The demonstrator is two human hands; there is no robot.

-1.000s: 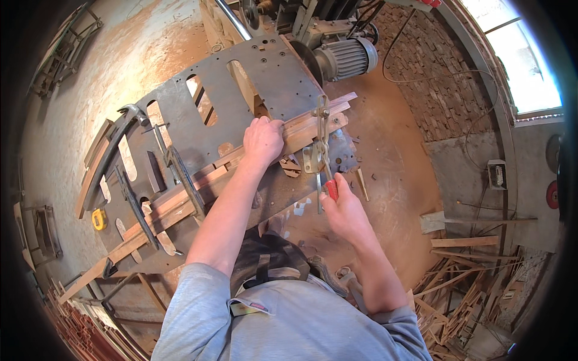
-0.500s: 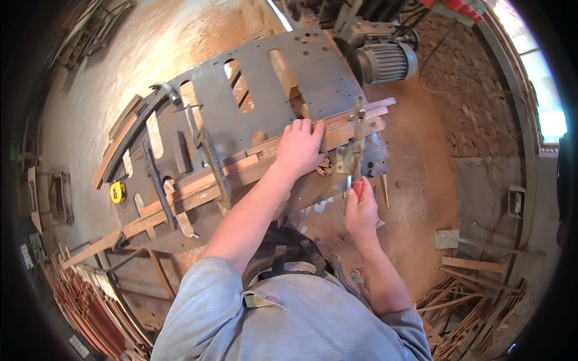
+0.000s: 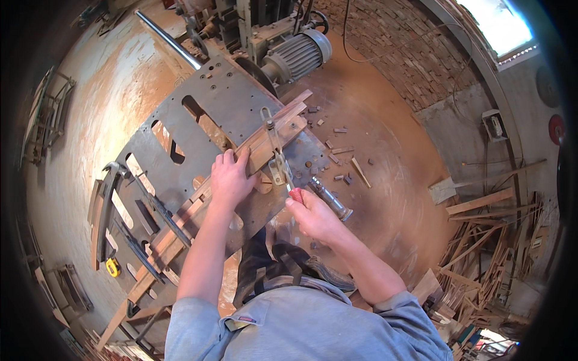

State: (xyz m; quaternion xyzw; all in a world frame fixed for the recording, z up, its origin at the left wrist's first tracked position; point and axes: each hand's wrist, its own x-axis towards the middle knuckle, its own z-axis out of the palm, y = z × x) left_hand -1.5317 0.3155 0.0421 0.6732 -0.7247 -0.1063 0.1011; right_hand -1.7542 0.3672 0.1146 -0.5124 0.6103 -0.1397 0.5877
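My left hand (image 3: 230,182) lies over a row of long wooden strips (image 3: 260,148), its fingers bent over them and its thumb apart. The strips run slantwise along the near side of a slotted metal table (image 3: 226,99). In my right hand (image 3: 318,216), closed, is the red handle (image 3: 295,195) of a metal toggle clamp (image 3: 277,168) fixed at the table's near right corner. The clamp's slotted arm (image 3: 271,129) reaches across the right end of the strips. My palm hides part of the handle.
Left of my hands, bar clamps (image 3: 159,207) cross the strips, near a hammer (image 3: 118,169) and a yellow tape measure (image 3: 112,267). An electric motor (image 3: 299,55) stands beyond the table. Offcuts (image 3: 341,130) lie on the floor, and scrap wood (image 3: 481,234) is piled at right.
The view has turned, so the table appears farther left and more tilted. Both hands stay at the strips and the clamp handle. More of the floor at right shows.
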